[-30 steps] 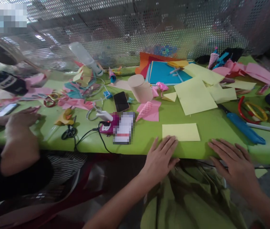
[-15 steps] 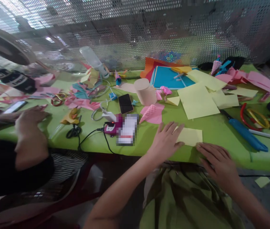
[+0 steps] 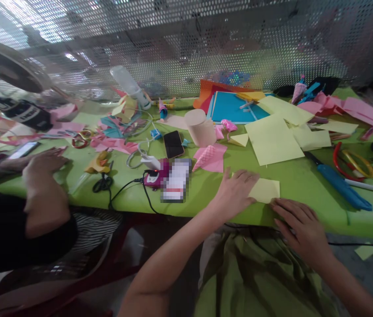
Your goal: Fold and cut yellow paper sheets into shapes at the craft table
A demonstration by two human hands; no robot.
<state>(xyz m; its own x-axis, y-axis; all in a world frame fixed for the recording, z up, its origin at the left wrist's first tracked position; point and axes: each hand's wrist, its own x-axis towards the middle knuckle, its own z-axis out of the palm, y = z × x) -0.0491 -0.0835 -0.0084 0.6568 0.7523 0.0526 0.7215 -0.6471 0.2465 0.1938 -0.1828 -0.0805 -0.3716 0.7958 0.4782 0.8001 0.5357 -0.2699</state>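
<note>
A small pale-yellow sheet of paper (image 3: 267,190) lies flat on the green tabletop near its front edge. My left hand (image 3: 235,193) rests over its left end with the fingers stretched out, covering that side. At the lower right corner, the fingertips of my right hand (image 3: 300,224) touch the paper, with the fingers extended and lying low. Left of my left hand is a pink paper square (image 3: 217,159) with a rolled pink cone (image 3: 205,157) on it. Larger yellow sheets (image 3: 272,140) are spread behind the small one.
A blue-handled cutter (image 3: 343,187) and red and yellow scissors (image 3: 354,164) lie to the right. A blurred-out phone (image 3: 176,180), power strip and cables (image 3: 125,189) are at left. A tape roll (image 3: 202,132) stands behind. Another person's arm (image 3: 46,189) rests on the far left.
My left hand has slid slightly to the right over the small yellow paper, its fingers covering more of it. My right hand has stayed at the paper's corner.
</note>
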